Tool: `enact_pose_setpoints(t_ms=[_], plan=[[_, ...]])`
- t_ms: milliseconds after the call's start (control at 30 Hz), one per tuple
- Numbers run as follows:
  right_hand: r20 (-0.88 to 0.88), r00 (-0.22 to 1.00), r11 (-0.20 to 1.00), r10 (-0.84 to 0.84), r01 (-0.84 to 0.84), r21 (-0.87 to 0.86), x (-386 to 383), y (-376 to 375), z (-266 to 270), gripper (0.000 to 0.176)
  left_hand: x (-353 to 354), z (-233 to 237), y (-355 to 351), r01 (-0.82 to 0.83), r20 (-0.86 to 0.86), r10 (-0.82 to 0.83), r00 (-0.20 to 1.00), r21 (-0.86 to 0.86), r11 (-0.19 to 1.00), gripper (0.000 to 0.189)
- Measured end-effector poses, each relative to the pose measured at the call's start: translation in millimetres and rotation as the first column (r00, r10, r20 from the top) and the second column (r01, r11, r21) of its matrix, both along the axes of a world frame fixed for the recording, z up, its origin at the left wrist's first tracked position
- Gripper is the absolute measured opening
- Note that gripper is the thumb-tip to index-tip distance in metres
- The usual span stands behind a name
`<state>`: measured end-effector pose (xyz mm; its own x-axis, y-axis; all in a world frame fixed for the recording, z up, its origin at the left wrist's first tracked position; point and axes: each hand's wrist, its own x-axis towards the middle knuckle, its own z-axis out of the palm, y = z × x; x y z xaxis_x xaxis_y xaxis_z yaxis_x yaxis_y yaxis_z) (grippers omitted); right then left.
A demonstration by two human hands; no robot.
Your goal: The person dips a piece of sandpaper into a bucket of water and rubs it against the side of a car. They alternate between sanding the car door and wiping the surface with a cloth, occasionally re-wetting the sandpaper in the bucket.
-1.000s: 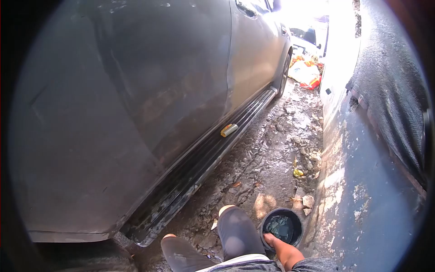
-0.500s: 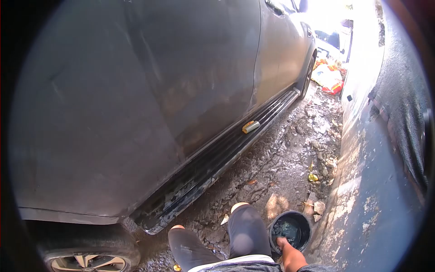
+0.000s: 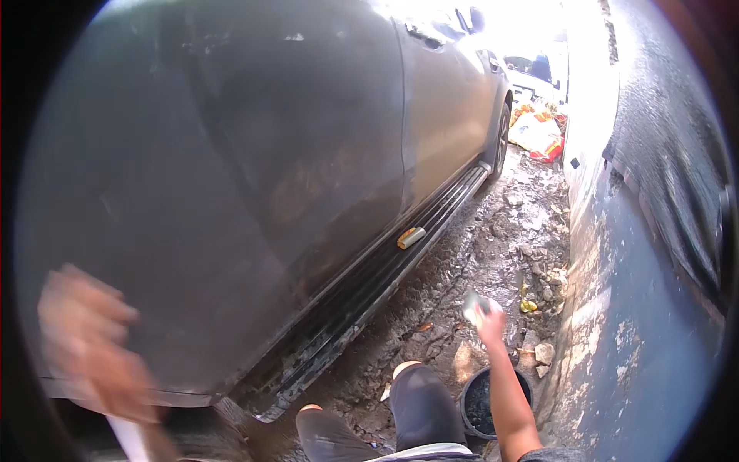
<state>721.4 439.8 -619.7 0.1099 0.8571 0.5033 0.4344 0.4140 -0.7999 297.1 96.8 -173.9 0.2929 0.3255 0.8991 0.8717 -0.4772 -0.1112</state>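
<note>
My right hand is closed on a small pale grey-white object, too small to make out, above the wet ground. Below it, partly behind my forearm, stands a black bucket holding dark water. At the far left my left hand is raised in front of the grey car's lower body; motion smears its fingers, so what it holds, if anything, is unclear. A yellow and pale green item lies on the black side step.
Muddy, stony ground runs between the car and a blue, peeling wall. Dark cloth hangs on the wall. Red and white bags lie farther back, near another vehicle. My knees are at the bottom.
My right hand has come up out of the bucket with the pale object in it. My left hand has entered the view at the left. The camera view has shifted slightly.
</note>
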Motion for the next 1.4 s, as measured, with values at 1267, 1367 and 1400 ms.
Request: enact_pose_setpoints(t_ms=[1267,1367,1400], plan=[[-0.579,0.762,0.952,0.291,-0.169,0.257,-327.4,134.4,169.8,0.063,-26.5,-342.5,181.6,-0.086,-0.067,0.067,0.995,-0.933,0.349,0.093],[-0.391,0.836,0.876,0.384,-0.197,0.441,-337.6,45.0,180.9,0.066,-31.5,-349.9,182.4,-0.105,-0.094,0.049,0.994,-0.931,0.35,0.093],[-0.297,0.846,0.836,0.443,-0.27,0.478,-338.8,11.0,184.4,0.068,-31.0,-349.0,186.9,-0.107,-0.096,0.049,0.994,-0.927,0.36,0.093]])
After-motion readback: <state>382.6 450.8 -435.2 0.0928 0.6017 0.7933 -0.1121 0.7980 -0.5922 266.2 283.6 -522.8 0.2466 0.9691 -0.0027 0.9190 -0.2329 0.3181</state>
